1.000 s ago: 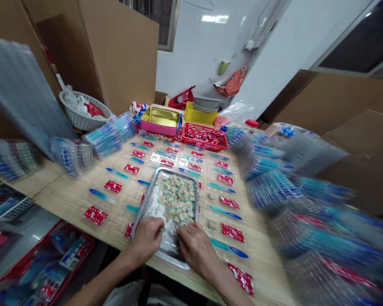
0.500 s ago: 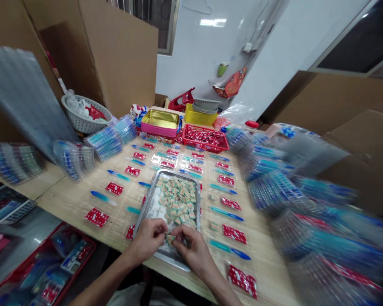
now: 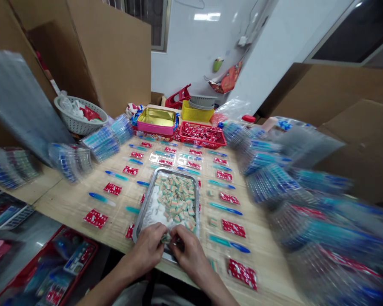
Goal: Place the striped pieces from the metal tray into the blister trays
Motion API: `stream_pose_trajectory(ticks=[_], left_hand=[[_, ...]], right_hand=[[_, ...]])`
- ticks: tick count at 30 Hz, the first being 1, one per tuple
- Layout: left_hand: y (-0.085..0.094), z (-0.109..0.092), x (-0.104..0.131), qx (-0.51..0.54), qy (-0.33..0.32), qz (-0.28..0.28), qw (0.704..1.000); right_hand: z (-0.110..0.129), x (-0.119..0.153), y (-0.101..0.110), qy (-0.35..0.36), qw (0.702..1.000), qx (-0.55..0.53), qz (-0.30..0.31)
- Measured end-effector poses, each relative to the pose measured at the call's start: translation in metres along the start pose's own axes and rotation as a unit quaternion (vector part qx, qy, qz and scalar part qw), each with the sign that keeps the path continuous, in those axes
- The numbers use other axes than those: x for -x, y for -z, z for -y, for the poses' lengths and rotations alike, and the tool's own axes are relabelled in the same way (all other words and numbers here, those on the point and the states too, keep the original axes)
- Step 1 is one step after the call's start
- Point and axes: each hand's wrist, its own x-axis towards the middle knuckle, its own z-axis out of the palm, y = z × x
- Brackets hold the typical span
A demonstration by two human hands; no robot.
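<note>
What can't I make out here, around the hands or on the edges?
All in the head view:
- What the left hand and right hand pinch: mostly covered by fingers.
- The metal tray's near end: partly behind the hands.
- Right-hand plastic stacks: blurred.
- Red crate: cut off by the bottom edge.

Glare marks the wall (image 3: 185, 55), while stacks (image 3: 270, 185) rightward smear, perhaps from edge distortion.

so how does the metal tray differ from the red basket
The tray is silvery, the basket red. The tray holds small pale pieces and white powder; the basket holds red-and-white packets. The tray lies close to the person, the basket farther off. Both are roughly rectangular and open-topped.
</note>
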Motion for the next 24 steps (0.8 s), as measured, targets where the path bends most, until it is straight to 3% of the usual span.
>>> stream_pose_trajectory(ticks=[13, 24], left_hand=[[-0.0016, 0.0021, 0.0009, 0.009, 0.0, -0.022, 1.0], [-0.0075, 0.0082, 0.0003, 0.039, -0.013, -0.045, 0.998]], right_hand=[[0.0026, -0.0018, 0.0004, -0.007, 0.998, 0.052, 0.019], [0.0083, 0.0001, 0.0048, -0.013, 1.0, 0.022, 0.014]])
